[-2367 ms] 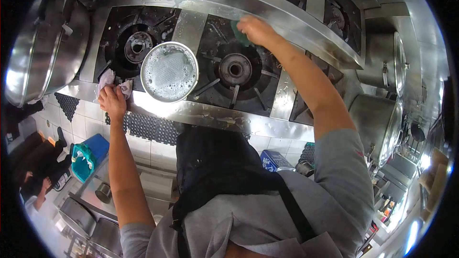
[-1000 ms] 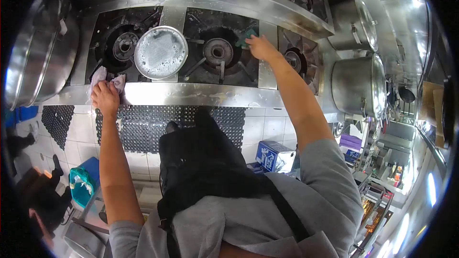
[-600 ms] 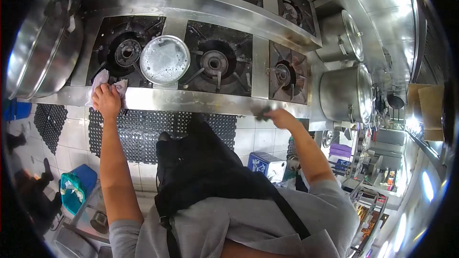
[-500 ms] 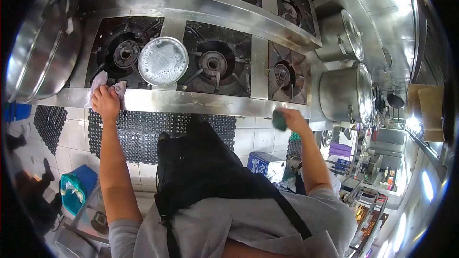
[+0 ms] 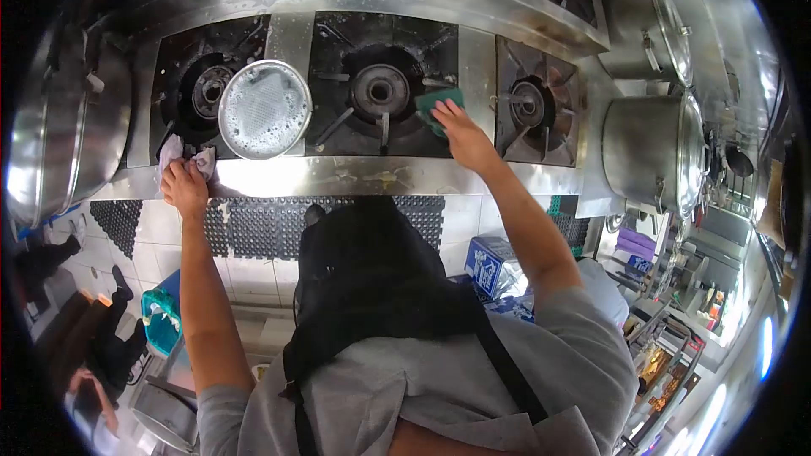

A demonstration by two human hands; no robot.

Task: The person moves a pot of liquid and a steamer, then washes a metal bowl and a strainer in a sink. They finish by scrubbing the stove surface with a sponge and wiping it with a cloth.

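My left hand [image 5: 185,186] is closed on a pale, crumpled cloth [image 5: 203,162] at the front rail of the steel stove [image 5: 338,177]. My right hand [image 5: 465,133] holds a green scouring pad [image 5: 437,108] over the right side of the middle burner grate [image 5: 380,93], close to the steel strip beside it. Its fingers press on the pad's near edge. A round metal pan [image 5: 265,110] of soapy, bubbly water rests between the left burner [image 5: 211,91] and the middle one.
Large lidded pots [image 5: 646,152] stand right of the stove, past the right burner [image 5: 530,103]. A big metal vessel [image 5: 80,135] is at the left. Blue-and-white boxes [image 5: 494,266] and a teal-lined bin [image 5: 160,321] are below. Another person [image 5: 93,401] is at lower left.
My right hand has moved up and left with the scouring pad, from in front of the stove's rail to the middle burner. The left hand remains on the cloth. The view has shifted slightly.
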